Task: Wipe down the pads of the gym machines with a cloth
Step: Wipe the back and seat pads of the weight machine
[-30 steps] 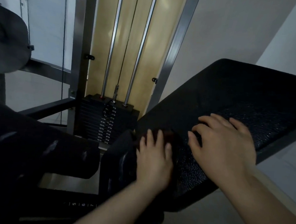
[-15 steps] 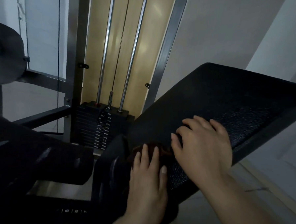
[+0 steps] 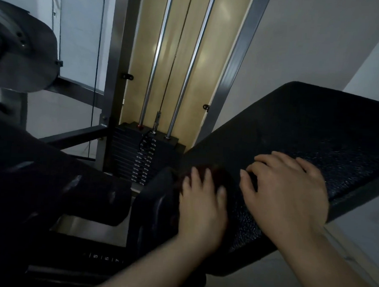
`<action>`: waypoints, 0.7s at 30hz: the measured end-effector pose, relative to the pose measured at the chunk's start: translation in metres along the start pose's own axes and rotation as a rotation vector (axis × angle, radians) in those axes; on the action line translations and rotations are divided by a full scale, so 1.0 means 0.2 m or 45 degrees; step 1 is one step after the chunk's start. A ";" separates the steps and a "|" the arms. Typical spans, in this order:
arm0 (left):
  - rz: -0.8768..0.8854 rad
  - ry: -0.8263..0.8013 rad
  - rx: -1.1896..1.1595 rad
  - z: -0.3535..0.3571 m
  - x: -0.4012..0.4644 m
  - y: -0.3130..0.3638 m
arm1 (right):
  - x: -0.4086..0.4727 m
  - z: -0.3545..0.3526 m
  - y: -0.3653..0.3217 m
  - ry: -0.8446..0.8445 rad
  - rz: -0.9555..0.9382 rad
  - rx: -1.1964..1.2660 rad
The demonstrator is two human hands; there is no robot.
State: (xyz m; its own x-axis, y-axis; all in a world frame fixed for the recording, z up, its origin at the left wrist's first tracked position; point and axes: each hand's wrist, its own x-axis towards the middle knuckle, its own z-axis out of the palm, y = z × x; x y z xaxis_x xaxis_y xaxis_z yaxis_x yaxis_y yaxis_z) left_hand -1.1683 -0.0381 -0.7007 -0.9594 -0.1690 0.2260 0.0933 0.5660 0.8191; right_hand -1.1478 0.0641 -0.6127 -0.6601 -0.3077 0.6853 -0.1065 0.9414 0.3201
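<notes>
Left hand [image 3: 202, 212] pushed cloth [image 3: 218, 173] forward along pad [image 3: 305, 132]

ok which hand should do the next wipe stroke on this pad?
Left. The left hand presses flat on the dark red cloth at the near corner of the black pad, so it likely just pushes onward. The right hand rests beside it, no cloth visible.

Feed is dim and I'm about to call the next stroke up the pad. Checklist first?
1. Cloth under left hand: ok, fingers pressed flat on it.
2. Cloth on the pad: ok, near its lower corner.
3. Right hand steadying the pad: ok, fingertips rest on it, holding nothing.
4. Right hand out of the cloth's way: ok, beside it.
5. Which areas are already wiped: cannot tell, too dark.
</notes>
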 end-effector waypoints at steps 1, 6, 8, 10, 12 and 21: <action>0.101 -0.032 -0.018 -0.02 -0.16 0.01 | 0.00 0.00 0.00 0.010 -0.004 0.001; 0.099 -0.095 -0.029 -0.04 -0.10 0.02 | 0.00 0.02 0.00 0.071 0.007 0.027; -0.011 -0.023 -0.081 -0.02 0.15 0.01 | 0.00 0.02 0.00 0.093 0.010 0.037; -0.109 0.050 -0.125 -0.02 0.38 -0.03 | 0.00 0.02 0.01 0.108 0.010 0.035; -0.161 0.140 -0.203 -0.02 0.52 -0.08 | 0.00 0.02 0.01 0.104 0.014 0.035; 0.094 -0.145 0.003 -0.06 -0.14 -0.03 | 0.00 0.00 0.00 0.072 0.031 0.022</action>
State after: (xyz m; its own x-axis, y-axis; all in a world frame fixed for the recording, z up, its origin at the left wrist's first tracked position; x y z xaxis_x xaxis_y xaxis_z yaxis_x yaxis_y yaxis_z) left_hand -1.1390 -0.0462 -0.7053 -0.9740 -0.0342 0.2241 0.1641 0.5757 0.8010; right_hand -1.1479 0.0631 -0.6131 -0.6193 -0.2919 0.7289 -0.1040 0.9506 0.2924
